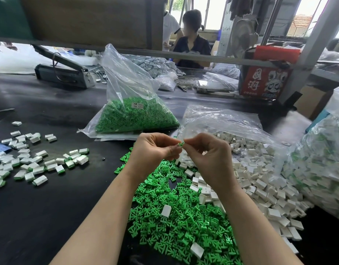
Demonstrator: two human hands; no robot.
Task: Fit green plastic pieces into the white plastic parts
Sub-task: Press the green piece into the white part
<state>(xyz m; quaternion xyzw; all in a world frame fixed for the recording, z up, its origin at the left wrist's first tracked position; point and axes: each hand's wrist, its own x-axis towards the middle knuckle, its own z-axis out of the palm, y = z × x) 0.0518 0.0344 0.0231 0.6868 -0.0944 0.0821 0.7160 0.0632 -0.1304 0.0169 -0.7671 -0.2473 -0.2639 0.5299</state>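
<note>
I am pinching a small green plastic piece (181, 144) between my left hand (155, 148) and right hand (209, 152), above the near heap of green pieces (176, 217) on the black worktable (50, 197); loose white plastic housings (256, 180) are lying right, a seated worker (191, 41) far behind.

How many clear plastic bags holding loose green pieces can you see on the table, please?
1: the bag of green pieces sits beyond the hands, centre table. Others may be hidden.

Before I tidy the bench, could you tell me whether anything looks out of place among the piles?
Yes: a few white parts lie stranded on the loose green pile, one more near its front edge. Otherwise the piles look sorted.
</note>
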